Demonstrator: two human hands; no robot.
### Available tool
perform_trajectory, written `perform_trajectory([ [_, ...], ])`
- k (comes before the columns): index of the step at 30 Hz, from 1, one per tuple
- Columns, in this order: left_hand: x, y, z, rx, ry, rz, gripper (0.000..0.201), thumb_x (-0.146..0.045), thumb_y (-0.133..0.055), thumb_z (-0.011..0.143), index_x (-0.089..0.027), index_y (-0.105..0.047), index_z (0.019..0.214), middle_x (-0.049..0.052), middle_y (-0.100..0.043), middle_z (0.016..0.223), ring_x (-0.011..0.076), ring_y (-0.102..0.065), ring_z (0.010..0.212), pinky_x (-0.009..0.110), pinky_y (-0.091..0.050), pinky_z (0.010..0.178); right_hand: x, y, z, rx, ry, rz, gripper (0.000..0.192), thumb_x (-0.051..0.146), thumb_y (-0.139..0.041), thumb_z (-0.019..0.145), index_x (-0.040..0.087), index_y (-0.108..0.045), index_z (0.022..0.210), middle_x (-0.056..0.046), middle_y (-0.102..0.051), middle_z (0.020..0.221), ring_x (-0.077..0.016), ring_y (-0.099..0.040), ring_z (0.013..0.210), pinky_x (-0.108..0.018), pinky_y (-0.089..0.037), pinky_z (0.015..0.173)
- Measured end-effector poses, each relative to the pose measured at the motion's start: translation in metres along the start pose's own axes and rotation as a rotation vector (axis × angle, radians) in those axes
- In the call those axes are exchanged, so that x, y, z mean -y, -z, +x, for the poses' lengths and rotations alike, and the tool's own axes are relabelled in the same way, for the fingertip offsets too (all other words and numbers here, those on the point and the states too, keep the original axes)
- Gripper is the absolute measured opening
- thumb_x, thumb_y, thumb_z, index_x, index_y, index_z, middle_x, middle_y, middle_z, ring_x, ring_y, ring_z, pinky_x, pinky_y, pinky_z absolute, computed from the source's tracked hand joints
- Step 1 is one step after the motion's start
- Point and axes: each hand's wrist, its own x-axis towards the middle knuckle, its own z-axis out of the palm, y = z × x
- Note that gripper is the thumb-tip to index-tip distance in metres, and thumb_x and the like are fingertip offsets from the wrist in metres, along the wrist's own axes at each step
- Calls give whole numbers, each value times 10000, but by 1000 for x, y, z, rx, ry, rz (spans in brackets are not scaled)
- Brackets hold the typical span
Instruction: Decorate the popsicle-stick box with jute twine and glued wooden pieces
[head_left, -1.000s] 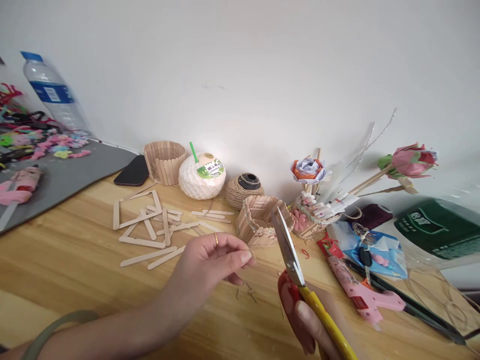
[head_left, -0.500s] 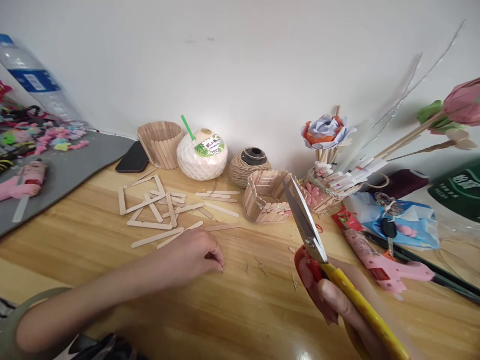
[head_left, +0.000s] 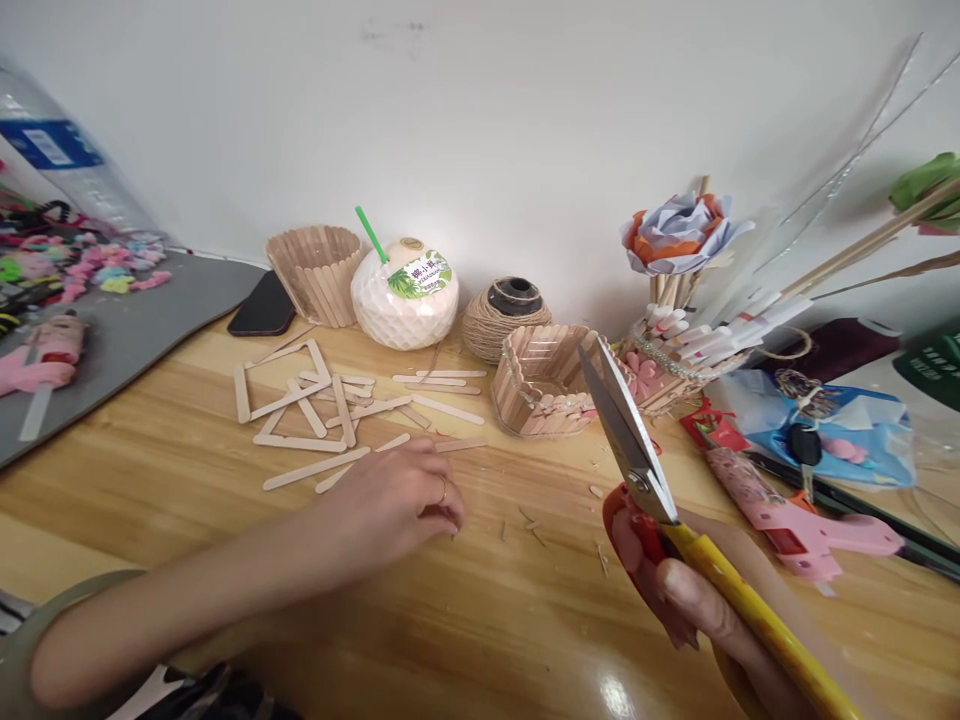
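Down from mid-air, our left hand (head_left: 397, 505) now presses curled fingertips on the table (head_left: 187, 470) beside the loose craft sticks (head_left: 315, 467); whether it pinches anything we cannot tell. Our right hand (head_left: 686, 590) grips the scissors (head_left: 637, 450) raised near the stick basket (head_left: 540, 385), blades nearly shut on nothing.

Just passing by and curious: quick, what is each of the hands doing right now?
Left hand: palm down on the wooden table, fingers curled; whether it pinches something cannot be told.
Right hand: closed on the yellow-handled scissors, blades up.

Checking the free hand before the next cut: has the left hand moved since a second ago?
Yes. The left hand has dropped from mid-air beside the scissors to the table, fingers curled just below the scattered craft sticks, farther from the blades.
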Motion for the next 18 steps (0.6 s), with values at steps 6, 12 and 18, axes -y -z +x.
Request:
perform_trajectory([
  [6,1,-5,1,-14,-23,32,160,-190,-550,803,-176,-707,779,42,-687,767,185,-575,800,307,-398,803,8,-2,1,1,-65,-34,539,736,-395,709,210,-402,593,34,-343,497,-108,-297,453,-276,-183,443],
  [12,2,-12,2,-97,-56,-4,184,-156,-538,801,-180,-691,702,17,-673,708,165,-559,757,312,-393,828,8,0,0,24,-60,-29,513,709,-418,723,205,-401,627,39,-345,518,-103,-302,457,-262,-182,436],
  [18,4,-4,1,-15,33,-96,137,-154,-540,804,-178,-667,760,7,-676,763,162,-560,815,282,-414,783,6,-1,0,14,-75,-34,533,726,-398,719,203,-388,616,44,-343,515,-98,-301,453,-263,-177,442],
])
